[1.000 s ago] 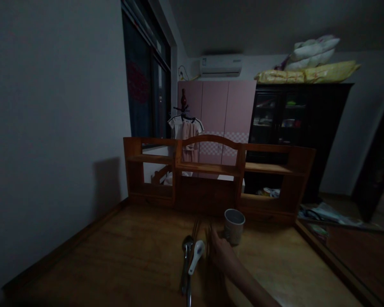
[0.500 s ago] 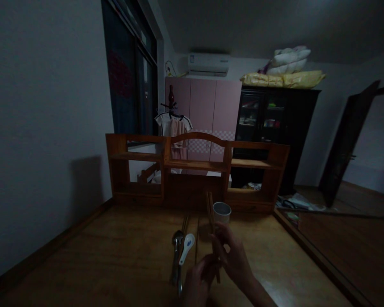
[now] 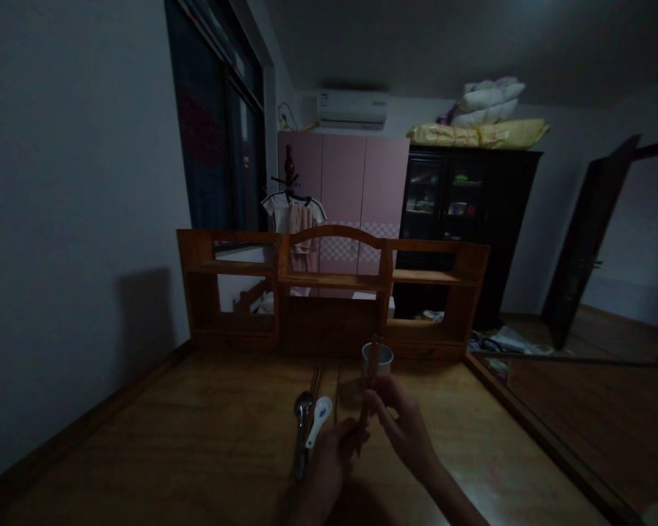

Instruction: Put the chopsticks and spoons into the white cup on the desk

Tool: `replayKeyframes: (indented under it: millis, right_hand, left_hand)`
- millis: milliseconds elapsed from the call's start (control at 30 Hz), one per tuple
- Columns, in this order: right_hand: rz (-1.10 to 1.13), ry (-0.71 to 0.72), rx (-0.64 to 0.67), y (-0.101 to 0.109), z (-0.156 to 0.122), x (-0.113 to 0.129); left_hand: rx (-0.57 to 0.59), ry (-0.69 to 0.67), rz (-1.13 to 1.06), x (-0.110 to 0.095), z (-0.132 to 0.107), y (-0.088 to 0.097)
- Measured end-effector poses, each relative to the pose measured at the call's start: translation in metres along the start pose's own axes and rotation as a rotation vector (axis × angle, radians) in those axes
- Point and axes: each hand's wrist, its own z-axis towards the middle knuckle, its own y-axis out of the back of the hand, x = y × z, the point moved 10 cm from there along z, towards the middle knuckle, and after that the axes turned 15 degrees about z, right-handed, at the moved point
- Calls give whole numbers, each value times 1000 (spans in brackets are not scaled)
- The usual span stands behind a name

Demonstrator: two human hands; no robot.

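Note:
A pair of wooden chopsticks [image 3: 373, 361] stands nearly upright between my hands, upper ends in front of the metal cup [image 3: 385, 359]. My right hand [image 3: 406, 424] pinches the sticks around their middle. Lower down, my left hand [image 3: 337, 456] is closed around them near the bottom ends. Left of my hands, a white ceramic spoon [image 3: 322, 410] with a blue mark lies on the table. Beside it are metal spoons [image 3: 302, 409], their number hard to tell in the dim light. More chopsticks [image 3: 316, 378] lie just behind, partly covered by the spoons.
The wooden table [image 3: 208, 431] has a low shelf unit [image 3: 334, 280] along its back edge and a wall [image 3: 82, 219] at its left. A raised rim [image 3: 537, 431] runs down the right side. Farther back stand a pink wardrobe [image 3: 343, 175] and a dark cabinet [image 3: 509, 219].
The chopsticks have swung from leaning left to leaning slightly right, their tops now overlapping the cup. Their lower ends have shifted left. The camera view has turned a little to the right.

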Motion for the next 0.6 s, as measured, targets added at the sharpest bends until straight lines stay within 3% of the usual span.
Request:
replayKeyframes:
  millis: [300, 467, 600]
  right_hand:
    - [40, -77, 69, 2, 12, -4]
    - [81, -117, 96, -1, 14, -5]
    - [83, -125, 122, -3, 16, -4]
  left_hand:
    - [57, 25, -196, 19, -7, -16]
    - [37, 28, -122, 30, -6, -20]
    - [93, 3, -45, 34, -5, -29]
